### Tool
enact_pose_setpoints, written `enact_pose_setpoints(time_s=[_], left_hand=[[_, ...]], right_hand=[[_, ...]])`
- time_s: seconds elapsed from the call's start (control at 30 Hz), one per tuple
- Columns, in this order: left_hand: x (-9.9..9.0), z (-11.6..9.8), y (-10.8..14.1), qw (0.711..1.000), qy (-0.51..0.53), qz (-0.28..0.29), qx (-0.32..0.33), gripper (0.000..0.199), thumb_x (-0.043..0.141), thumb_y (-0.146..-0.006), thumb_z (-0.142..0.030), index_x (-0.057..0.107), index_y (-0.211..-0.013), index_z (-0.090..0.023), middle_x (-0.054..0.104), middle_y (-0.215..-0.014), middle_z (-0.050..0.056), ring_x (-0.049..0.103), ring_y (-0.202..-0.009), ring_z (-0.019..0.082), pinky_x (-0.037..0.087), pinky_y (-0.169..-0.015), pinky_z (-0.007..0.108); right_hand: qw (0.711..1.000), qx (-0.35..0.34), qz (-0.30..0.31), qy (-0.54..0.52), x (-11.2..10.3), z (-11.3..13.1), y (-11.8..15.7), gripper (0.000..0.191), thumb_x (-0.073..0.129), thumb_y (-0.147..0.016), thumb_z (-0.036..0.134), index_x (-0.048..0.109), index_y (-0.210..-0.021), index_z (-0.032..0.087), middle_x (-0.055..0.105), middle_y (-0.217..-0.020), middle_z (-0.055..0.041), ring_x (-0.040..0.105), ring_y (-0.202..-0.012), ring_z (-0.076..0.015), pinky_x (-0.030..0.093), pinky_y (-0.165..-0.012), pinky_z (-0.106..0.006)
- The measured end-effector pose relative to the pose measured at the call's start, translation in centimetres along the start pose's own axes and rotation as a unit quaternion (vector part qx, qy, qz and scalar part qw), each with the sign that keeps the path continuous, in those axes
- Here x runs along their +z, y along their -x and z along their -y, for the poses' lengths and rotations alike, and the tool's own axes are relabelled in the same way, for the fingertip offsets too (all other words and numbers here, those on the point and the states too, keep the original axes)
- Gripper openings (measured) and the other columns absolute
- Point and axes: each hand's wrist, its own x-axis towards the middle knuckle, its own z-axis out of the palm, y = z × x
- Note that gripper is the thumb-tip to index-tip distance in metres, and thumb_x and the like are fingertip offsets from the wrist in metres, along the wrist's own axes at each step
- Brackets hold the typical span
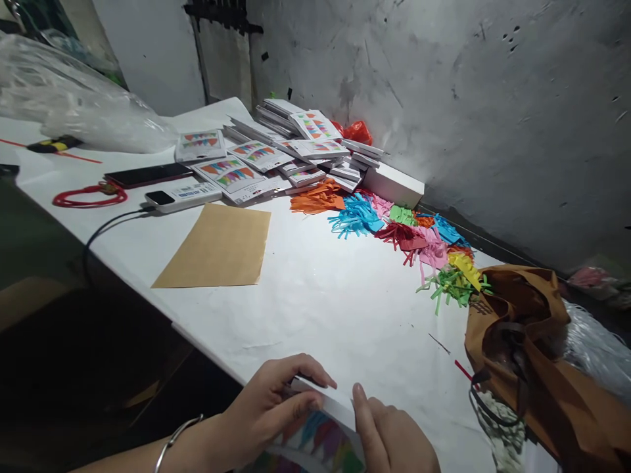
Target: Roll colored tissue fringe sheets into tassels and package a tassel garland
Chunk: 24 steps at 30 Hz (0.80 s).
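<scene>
Head cam: main risk, prob., is the box [315, 439] edge creasing or tearing if fingers press unevenly, as it looks like thin card; could also slip, being at the tabletop's [315, 309] near side w/ only its ends gripped. L hand [283, 402] mostly closed, thumb on printed face, fingers over top edge, gripping box's left end. R hand [392, 433] nearly closed at right end, digit along edge; other fingertips hidden, can't tell how firm.
</scene>
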Motion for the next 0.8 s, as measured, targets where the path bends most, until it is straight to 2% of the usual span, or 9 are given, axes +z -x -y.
enact_pose_setpoints(time_s=[0.1, 0.2, 0.23, 0.3, 0.37, 0.53, 0.67, 0.73, 0.8], left_hand=[[0.0, 0.0, 0.0, 1.000, 0.001, -0.003, 0.014, 0.028, 0.064, -0.094, -0.047, 0.065, -0.101, -0.021, 0.041, -0.056, -0.008, 0.038, -0.047, 0.007, 0.033, -0.047, 0.016], [0.0, -0.3, -0.1, 0.999, -0.013, -0.011, 0.030, 0.028, 0.065, -0.093, -0.047, 0.066, -0.101, -0.021, 0.053, -0.064, -0.004, 0.042, -0.049, 0.006, 0.037, -0.049, 0.017], [0.0, -0.4, -0.1, 0.999, -0.019, -0.013, 0.035, 0.028, 0.065, -0.093, -0.048, 0.067, -0.100, -0.021, 0.058, -0.071, -0.002, 0.045, -0.051, 0.007, 0.039, -0.050, 0.017], [0.0, -0.6, -0.1, 0.998, -0.031, -0.023, 0.041, 0.029, 0.066, -0.092, -0.048, 0.068, -0.099, -0.020, 0.065, -0.084, 0.003, 0.052, -0.059, 0.009, 0.043, -0.053, 0.017], [0.0, -0.6, -0.1, 0.998, -0.039, -0.029, 0.043, 0.029, 0.066, -0.092, -0.048, 0.068, -0.099, -0.019, 0.066, -0.090, 0.005, 0.055, -0.063, 0.010, 0.045, -0.056, 0.018], [-0.3, -0.9, 0.2, 0.999, -0.041, 0.020, 0.029, 0.030, 0.059, -0.097, -0.048, 0.063, -0.108, -0.020, 0.063, -0.088, 0.002, 0.046, -0.052, 0.005, 0.041, -0.050, 0.017], [0.0, -1.4, 0.3, 0.988, -0.101, 0.079, 0.085, 0.056, 0.058, -0.094, -0.060, 0.047, -0.137, -0.027, 0.060, -0.115, 0.009, 0.060, -0.075, 0.014, 0.052, -0.067, 0.024], [0.5, -1.4, 0.2, 0.989, -0.106, 0.045, 0.097, 0.064, 0.053, -0.093, -0.067, 0.042, -0.141, -0.027, 0.060, -0.110, 0.007, 0.059, -0.071, 0.013, 0.050, -0.064, 0.024], [1.1, -1.2, 0.1, 0.992, -0.096, -0.017, 0.076, 0.060, 0.054, -0.092, -0.068, 0.046, -0.135, -0.026, 0.059, -0.093, 0.001, 0.051, -0.057, 0.008, 0.043, -0.051, 0.019]], right_hand=[[0.996, 0.023, -0.017, -0.086, 0.7, 0.0, 0.4, 0.052, 0.044, -0.103, 0.020, 0.036, -0.154, 0.016, 0.072, -0.085, -0.0076, 0.061, -0.060, -0.0199, 0.047, -0.053, -0.034], [0.966, 0.074, -0.040, -0.246, 1.5, 0.1, 0.9, 0.053, 0.031, -0.106, 0.049, 0.040, -0.152, 0.025, 0.068, -0.084, -0.0068, 0.063, -0.072, -0.0198, 0.052, -0.064, -0.034], [0.953, 0.098, -0.041, -0.284, 1.7, 0.2, 1.0, 0.050, 0.031, -0.106, 0.049, 0.045, -0.149, 0.027, 0.067, -0.086, -0.0065, 0.063, -0.076, -0.0192, 0.053, -0.066, -0.033], [0.932, 0.143, -0.041, -0.329, 2.0, 0.4, 1.3, 0.038, 0.043, -0.106, 0.033, 0.051, -0.143, 0.029, 0.067, -0.090, -0.0052, 0.063, -0.081, -0.0170, 0.054, -0.068, -0.028], [0.924, 0.158, -0.040, -0.346, 1.9, 0.2, 1.4, 0.041, 0.048, -0.102, 0.018, 0.053, -0.141, 0.029, 0.068, -0.091, -0.0041, 0.063, -0.082, -0.0156, 0.054, -0.069, -0.026], [0.955, 0.047, 0.017, -0.294, 0.2, -2.4, 0.7, 0.040, 0.050, -0.102, 0.040, 0.055, -0.140, 0.029, 0.073, -0.108, -0.0068, 0.070, -0.091, -0.0183, 0.059, -0.078, -0.028], [0.960, 0.016, 0.074, -0.271, -0.4, -2.5, -0.4, 0.042, 0.046, -0.104, 0.037, 0.050, -0.145, 0.029, 0.075, -0.105, -0.0068, 0.074, -0.080, -0.0152, 0.059, -0.069, -0.020], [0.946, 0.022, 0.081, -0.313, -0.2, -1.9, -0.9, 0.043, 0.037, -0.107, 0.033, 0.047, -0.148, 0.029, 0.076, -0.094, -0.0058, 0.073, -0.070, -0.0122, 0.056, -0.062, -0.016], [0.930, 0.017, 0.085, -0.357, 0.1, -1.8, -1.4, 0.041, 0.035, -0.107, 0.032, 0.048, -0.146, 0.030, 0.075, -0.085, -0.0031, 0.071, -0.064, -0.0102, 0.054, -0.060, -0.013]])
